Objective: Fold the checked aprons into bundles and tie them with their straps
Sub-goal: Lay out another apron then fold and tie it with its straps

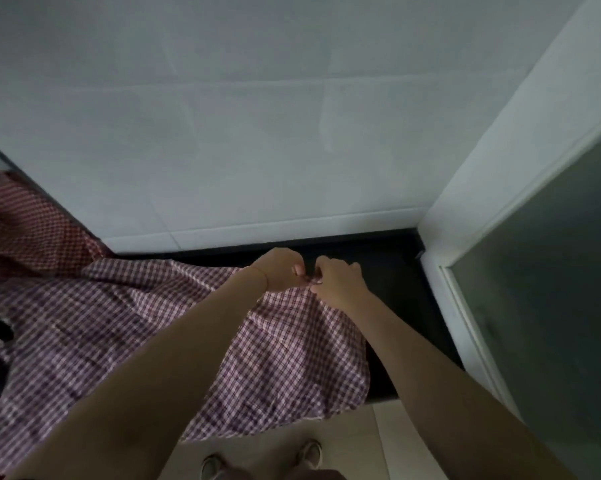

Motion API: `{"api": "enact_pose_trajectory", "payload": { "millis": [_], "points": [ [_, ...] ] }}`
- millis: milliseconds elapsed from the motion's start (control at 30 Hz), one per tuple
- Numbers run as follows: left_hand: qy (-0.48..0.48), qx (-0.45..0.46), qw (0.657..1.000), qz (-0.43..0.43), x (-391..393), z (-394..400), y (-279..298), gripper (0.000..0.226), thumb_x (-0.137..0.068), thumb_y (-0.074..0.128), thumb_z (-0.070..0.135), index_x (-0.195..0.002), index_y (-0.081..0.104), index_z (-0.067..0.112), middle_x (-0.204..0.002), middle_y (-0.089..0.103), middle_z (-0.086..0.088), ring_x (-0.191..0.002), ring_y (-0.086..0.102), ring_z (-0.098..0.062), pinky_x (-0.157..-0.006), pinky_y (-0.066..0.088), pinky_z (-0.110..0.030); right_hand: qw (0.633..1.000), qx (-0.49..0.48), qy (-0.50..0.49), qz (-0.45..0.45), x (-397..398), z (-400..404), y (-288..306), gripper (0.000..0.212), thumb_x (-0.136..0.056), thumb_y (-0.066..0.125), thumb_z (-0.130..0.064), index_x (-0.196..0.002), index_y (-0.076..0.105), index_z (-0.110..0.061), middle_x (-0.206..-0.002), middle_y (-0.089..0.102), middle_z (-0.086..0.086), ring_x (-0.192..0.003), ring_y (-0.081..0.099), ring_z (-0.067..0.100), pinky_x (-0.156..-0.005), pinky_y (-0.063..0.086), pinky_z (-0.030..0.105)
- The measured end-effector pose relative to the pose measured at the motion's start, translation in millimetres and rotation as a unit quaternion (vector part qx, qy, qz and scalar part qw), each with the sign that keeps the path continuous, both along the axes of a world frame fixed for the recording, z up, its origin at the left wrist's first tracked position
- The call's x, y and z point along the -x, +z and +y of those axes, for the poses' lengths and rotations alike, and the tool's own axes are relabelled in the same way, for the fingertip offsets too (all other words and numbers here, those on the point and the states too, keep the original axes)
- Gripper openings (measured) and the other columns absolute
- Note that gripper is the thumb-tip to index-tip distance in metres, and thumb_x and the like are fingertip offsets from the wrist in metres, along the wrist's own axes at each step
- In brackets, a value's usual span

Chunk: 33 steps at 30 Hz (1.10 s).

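A purple-and-white checked apron (94,327) lies spread over a dark counter (399,292), its lower edge hanging past the front. My left hand (280,270) and my right hand (338,280) meet at the apron's far right corner, and both pinch the cloth edge there with curled fingers. A small gather of fabric shows between the two thumbs. A second apron in red check (32,230) lies bunched at the far left. No strap is plainly visible.
A white tiled wall (257,133) rises right behind the counter. A white frame with a dark glass panel (551,271) closes off the right side. Pale floor tiles and my shoes (309,455) show below the counter edge. Dark items sit at the left edge.
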State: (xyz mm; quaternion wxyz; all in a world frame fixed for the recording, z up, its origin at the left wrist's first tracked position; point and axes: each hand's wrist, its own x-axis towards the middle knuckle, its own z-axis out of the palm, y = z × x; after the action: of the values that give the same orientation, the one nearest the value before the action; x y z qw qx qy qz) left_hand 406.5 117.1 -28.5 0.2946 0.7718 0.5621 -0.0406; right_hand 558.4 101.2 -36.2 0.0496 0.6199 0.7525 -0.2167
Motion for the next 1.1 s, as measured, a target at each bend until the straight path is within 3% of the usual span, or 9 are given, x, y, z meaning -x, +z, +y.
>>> {"api": "enact_pose_trajectory", "payload": {
  "millis": [167,233,300,367,467,633,867,1000,1100],
  "points": [
    [0.047,-0.036,0.998,-0.03,0.2,5.5,17.8,0.013,-0.084,0.072,0.016,-0.087,0.06,0.017,-0.104,0.067,-0.007,-0.101,0.06,-0.026,-0.09,0.048,-0.034,0.99,0.13,-0.051,-0.035,-19.1,19.2,21.8,0.024,-0.088,0.064,-0.039,-0.083,0.054,-0.017,-0.083,0.054,0.0,-0.086,0.052,0.017,-0.108,0.033,0.045],
    [0.041,-0.037,0.998,-0.019,-1.1,6.3,25.5,0.016,-0.086,0.069,0.016,-0.101,0.067,0.014,-0.114,0.067,-0.006,-0.11,0.059,-0.025,-0.096,0.045,-0.031,0.976,0.19,-0.104,0.03,-21.9,23.7,34.8,0.04,-0.083,0.069,-0.048,-0.075,0.052,-0.013,-0.075,0.052,0.002,-0.083,0.056,0.019,-0.092,0.044,0.038],
    [0.021,-0.034,0.999,0.004,-3.5,5.2,32.1,0.028,-0.091,0.063,0.023,-0.118,0.068,0.018,-0.123,0.065,-0.002,-0.116,0.057,-0.022,-0.098,0.042,-0.029,0.96,0.206,-0.123,0.144,-26.4,25.2,46.8,0.049,-0.078,0.071,-0.057,-0.066,0.052,-0.014,-0.064,0.049,0.003,-0.065,0.053,0.017,-0.066,0.041,0.029],
    [0.006,-0.037,0.999,0.009,-5.2,4.5,38.8,0.028,-0.095,0.059,0.028,-0.12,0.069,0.023,-0.121,0.067,0.001,-0.112,0.058,-0.021,-0.094,0.043,-0.028,0.954,0.203,-0.102,0.195,-32.1,24.2,58.6,0.05,-0.08,0.07,-0.058,-0.069,0.06,-0.01,-0.068,0.053,0.008,-0.064,0.052,0.019,-0.062,0.037,0.028],
    [0.015,0.007,1.0,-0.016,-5.9,3.7,52.2,0.023,-0.094,0.058,0.027,-0.11,0.073,0.024,-0.1,0.068,0.003,-0.091,0.058,-0.016,-0.074,0.043,-0.023,0.958,0.146,-0.07,0.238,-33.3,23.8,66.1,0.043,-0.086,0.071,-0.042,-0.098,0.073,-0.002,-0.09,0.069,0.014,-0.085,0.066,0.026,-0.068,0.044,0.025],
    [0.191,0.16,0.957,-0.146,-4.6,4.0,71.9,0.025,-0.092,0.054,0.021,-0.067,0.054,0.016,-0.066,0.046,-0.004,-0.049,0.037,-0.012,-0.048,0.026,-0.021,0.967,0.076,0.002,0.243,-29.1,22.9,78.0,0.025,-0.089,0.07,-0.021,-0.111,0.072,-0.009,-0.113,0.069,0.007,-0.102,0.061,0.019,-0.084,0.043,0.026],
    [0.131,0.06,0.986,-0.082,-0.9,5.8,97.1,0.026,-0.083,0.068,0.036,-0.07,0.068,0.015,-0.057,0.047,0.003,-0.056,0.042,-0.014,-0.058,0.036,-0.025,0.986,-0.023,0.008,0.164,-24.3,28.3,92.0,0.02,-0.089,0.07,-0.031,-0.081,0.071,-0.013,-0.084,0.07,0.005,-0.078,0.065,0.022,-0.072,0.054,0.035],
    [0.124,0.053,0.988,-0.079,11.1,10.3,121.0,0.026,-0.087,0.069,0.034,-0.068,0.07,0.017,-0.047,0.047,0.005,-0.044,0.042,-0.011,-0.058,0.039,-0.024,0.988,-0.09,-0.02,0.121,-36.8,34.1,96.3,0.024,-0.093,0.066,-0.028,-0.086,0.07,-0.006,-0.085,0.066,0.007,-0.078,0.062,0.023,-0.066,0.048,0.033],
    [0.079,0.054,0.995,0.005,18.7,16.1,136.2,0.022,-0.089,0.067,0.037,-0.072,0.072,0.025,-0.068,0.063,0.001,-0.062,0.056,-0.016,-0.069,0.048,-0.028,0.983,-0.109,-0.048,0.139,-46.6,34.5,100.5,0.015,-0.096,0.06,-0.022,-0.087,0.061,-0.01,-0.086,0.057,0.002,-0.085,0.058,0.023,-0.069,0.045,0.032]
  ]
}}
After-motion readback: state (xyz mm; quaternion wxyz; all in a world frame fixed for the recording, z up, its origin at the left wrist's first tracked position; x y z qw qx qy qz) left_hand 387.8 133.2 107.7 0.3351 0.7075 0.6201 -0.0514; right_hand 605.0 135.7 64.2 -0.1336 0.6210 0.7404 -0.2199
